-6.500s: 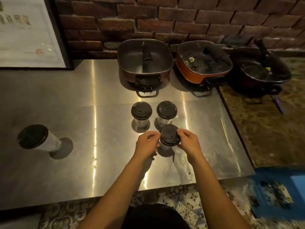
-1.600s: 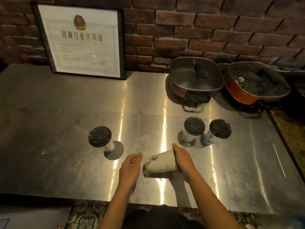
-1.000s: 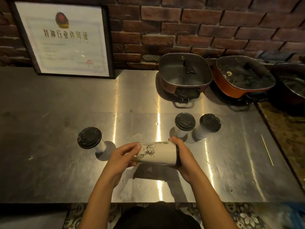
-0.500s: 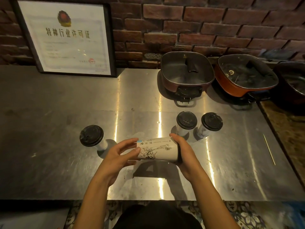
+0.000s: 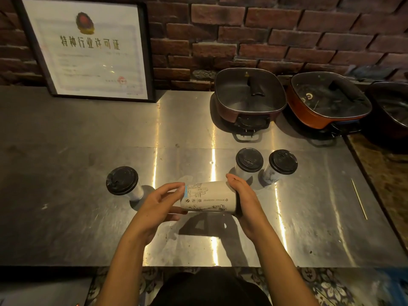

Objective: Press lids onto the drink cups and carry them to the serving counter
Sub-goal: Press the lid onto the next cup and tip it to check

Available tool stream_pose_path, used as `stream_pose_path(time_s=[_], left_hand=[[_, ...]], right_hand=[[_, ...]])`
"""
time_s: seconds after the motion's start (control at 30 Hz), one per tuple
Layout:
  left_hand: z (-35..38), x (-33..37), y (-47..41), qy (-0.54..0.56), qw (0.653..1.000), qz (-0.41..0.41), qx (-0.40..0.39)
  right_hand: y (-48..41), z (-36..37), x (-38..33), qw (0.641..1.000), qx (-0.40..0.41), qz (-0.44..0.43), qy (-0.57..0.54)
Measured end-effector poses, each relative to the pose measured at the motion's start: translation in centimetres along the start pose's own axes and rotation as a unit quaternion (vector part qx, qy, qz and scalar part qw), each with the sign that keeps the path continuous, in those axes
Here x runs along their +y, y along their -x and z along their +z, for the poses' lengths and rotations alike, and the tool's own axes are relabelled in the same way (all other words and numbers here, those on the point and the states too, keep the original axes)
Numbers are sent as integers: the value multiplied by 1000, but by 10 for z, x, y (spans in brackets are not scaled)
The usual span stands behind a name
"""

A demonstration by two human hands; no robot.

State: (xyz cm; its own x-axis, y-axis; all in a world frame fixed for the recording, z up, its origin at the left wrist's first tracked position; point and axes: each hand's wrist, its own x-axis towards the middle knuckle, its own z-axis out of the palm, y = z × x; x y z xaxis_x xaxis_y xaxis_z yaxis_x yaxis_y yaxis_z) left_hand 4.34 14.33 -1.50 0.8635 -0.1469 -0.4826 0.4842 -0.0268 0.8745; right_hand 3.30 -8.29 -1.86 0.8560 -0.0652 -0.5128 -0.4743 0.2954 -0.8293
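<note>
**Desk:** Where is the drink cup?

**Photographer:** A white printed cup (image 5: 208, 199) lies on its side in the air above the near middle of the steel counter (image 5: 77, 228). It is held between both hands, and its shadow falls on the metal below.

**Desk:** And the hands?

**Photographer:** The left hand (image 5: 157, 204) grasps the cup's base end, fingers over the top and thumb beneath. The right hand (image 5: 246, 203) is cupped round the other end, with the palm against it and the fingers curled over the rim. That palm mostly hides the end it covers.

**Desk:** Other cups?

**Photographer:** Three, all upright on the counter with black lids on. The lone cup (image 5: 123, 183) stands left of the left hand, near it but apart. The middle cup (image 5: 249, 161) and the right cup (image 5: 282, 162) stand side by side just beyond the right hand.

**Desk:** Background?

**Photographer:** Along the brick wall (image 5: 287, 29), a framed certificate (image 5: 88, 49) leans at far left. At far right sit a brown pot (image 5: 249, 96) and an orange pot (image 5: 329, 100), both under glass lids. A thin stick (image 5: 359, 198) lies on the counter at right, well apart from the cups.
</note>
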Motion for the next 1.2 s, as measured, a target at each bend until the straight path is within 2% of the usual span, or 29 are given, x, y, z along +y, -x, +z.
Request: stream_pose_path(time_s=[0.23, 0.4, 0.57, 0.73, 0.93, 1.03, 1.2], left_hand=[[-4, -8, -2, -27, 999, 25, -4], [5, -3, -2, -29, 1000, -3, 11], [-1, -6, -1, -28, 999, 37, 12], [3, -2, -4, -25, 1000, 8, 17], [1, -5, -3, -10, 999, 20, 23], [3, -3, -3, -22, 1000, -2, 14], [0, -5, 1, -16, 1000, 10, -11]], right_hand=[[-2, -3, -2, 1000, 15, 11, -4], [-4, -3, -2, 1000, 30, 2, 1], [-3, -5, -1, 1000, 26, 9, -3], [-1, -4, 0, 1000, 25, -8, 15], [-1, -4, -1, 999, 33, -8, 7], [-1, -3, -1, 999, 32, -16, 6], [0, -7, -2, 999, 26, -25, -3]])
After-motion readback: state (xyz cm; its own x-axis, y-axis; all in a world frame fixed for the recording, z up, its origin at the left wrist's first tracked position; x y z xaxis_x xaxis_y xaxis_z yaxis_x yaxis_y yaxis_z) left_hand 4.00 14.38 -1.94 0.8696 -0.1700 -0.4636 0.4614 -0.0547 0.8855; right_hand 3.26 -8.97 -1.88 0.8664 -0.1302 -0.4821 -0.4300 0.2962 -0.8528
